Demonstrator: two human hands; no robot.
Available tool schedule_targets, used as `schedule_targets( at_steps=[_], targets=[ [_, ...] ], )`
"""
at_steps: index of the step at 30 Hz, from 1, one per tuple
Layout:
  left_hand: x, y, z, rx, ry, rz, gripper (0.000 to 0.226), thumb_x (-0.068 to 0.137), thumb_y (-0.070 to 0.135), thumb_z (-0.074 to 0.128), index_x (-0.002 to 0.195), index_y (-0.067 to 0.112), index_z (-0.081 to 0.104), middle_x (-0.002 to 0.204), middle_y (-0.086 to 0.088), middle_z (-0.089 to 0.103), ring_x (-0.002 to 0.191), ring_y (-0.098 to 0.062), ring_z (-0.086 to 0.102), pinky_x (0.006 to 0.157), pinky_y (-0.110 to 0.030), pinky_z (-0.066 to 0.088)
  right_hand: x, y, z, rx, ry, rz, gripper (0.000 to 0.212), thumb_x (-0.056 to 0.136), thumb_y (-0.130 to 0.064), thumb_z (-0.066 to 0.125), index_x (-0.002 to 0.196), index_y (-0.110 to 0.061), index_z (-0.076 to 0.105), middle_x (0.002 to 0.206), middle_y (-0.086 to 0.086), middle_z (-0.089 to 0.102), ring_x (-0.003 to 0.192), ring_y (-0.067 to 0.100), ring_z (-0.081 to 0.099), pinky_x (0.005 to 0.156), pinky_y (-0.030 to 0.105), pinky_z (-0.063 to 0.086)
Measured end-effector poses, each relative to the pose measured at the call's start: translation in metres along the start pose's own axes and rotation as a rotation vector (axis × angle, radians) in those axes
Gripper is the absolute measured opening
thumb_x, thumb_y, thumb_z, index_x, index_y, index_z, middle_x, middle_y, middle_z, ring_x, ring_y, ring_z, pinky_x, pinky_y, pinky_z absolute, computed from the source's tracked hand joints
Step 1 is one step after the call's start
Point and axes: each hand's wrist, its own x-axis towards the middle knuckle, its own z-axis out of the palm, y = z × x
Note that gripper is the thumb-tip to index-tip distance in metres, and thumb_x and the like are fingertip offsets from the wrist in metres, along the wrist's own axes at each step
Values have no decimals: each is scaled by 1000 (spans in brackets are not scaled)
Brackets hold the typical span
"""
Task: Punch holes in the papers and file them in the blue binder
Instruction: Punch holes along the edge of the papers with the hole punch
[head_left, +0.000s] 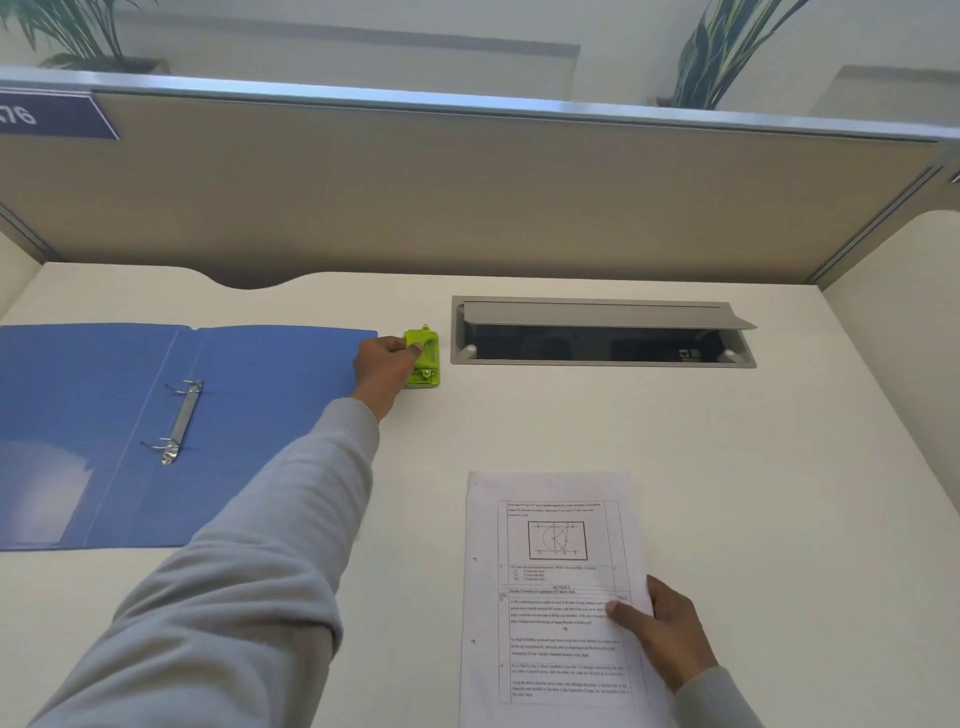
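Observation:
The blue binder (260, 395) lies open on the left of the desk, its two metal rings (179, 421) showing along the spine. Just past its right edge sits a small green hole punch (425, 361). My left hand (382, 374) reaches out and grips the punch from its left side. Printed papers (556, 597) lie flat near the front of the desk, with two punched holes visible along their left margin. My right hand (665, 631) holds the papers' right edge, thumb on top.
A grey cable hatch (602, 332) with its lid up is set into the desk behind the papers. A beige partition (467, 197) closes off the back, with plants above it. Bare desk lies between the binder and the papers.

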Motion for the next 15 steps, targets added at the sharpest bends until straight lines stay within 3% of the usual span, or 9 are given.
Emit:
schedule_targets(
  at_steps=[9,12,15],
  targets=[
    [11,2,5,-17,-31,-7,36,90,27,74,121,10,71,109,-3,69,100,-21,64,84,-27,49,2,3,0,-4,-6,-5,24,83,0,75,103,-14,75,93,0,81,89,23,76,78,33,59],
    [14,0,3,-86,-49,-30,36,87,28,77,118,12,72,115,-6,72,104,-24,68,92,-34,56,3,2,0,-2,-5,-10,25,83,0,75,102,-15,75,92,-2,81,89,22,76,78,33,59],
    [14,-4,-1,-172,-45,-62,32,81,29,82,109,15,75,110,-5,74,102,-24,71,94,-41,59,4,4,-1,2,-14,-7,25,83,1,75,103,-14,75,93,0,81,90,24,76,85,41,60]
  ],
)
